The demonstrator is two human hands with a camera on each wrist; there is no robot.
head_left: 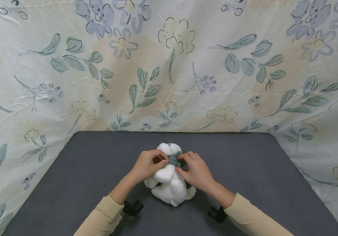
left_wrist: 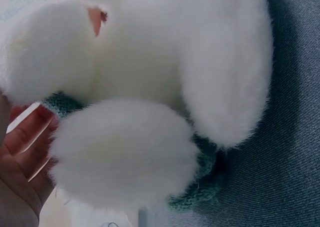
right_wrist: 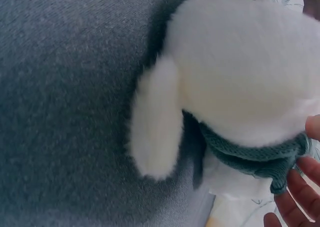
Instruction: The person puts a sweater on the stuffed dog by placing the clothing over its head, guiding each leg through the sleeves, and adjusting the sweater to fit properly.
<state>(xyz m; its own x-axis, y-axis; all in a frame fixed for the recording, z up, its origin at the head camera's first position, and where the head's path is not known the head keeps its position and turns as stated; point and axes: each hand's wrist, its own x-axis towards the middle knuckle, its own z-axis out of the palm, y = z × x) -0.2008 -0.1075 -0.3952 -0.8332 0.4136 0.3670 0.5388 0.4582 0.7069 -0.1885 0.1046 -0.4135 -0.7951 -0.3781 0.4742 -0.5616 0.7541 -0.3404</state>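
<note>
A white plush animal (head_left: 171, 189) sits on the dark grey tabletop, its back toward the head camera. Round its neck goes a green knitted scarf (head_left: 173, 159). At the scarf's left side, my left hand (head_left: 146, 165) pinches the knit between thumb and fingers. My right hand (head_left: 197, 171) holds the scarf on the other side, thumb and fingers around its edge. The right wrist view shows the scarf (right_wrist: 252, 156) with a loose end by the right fingers. In the left wrist view, white fur (left_wrist: 125, 152) covers much of the scarf; the left thumb's contact is hidden.
The grey tabletop (head_left: 98, 164) spreads around the plush. Behind and beside it hangs a pale floral cloth (head_left: 186, 72). Dark wrist-worn mounts (head_left: 132, 208) jut inward beneath both forearms. A small white tag (head_left: 174, 203) sticks out at the plush's base.
</note>
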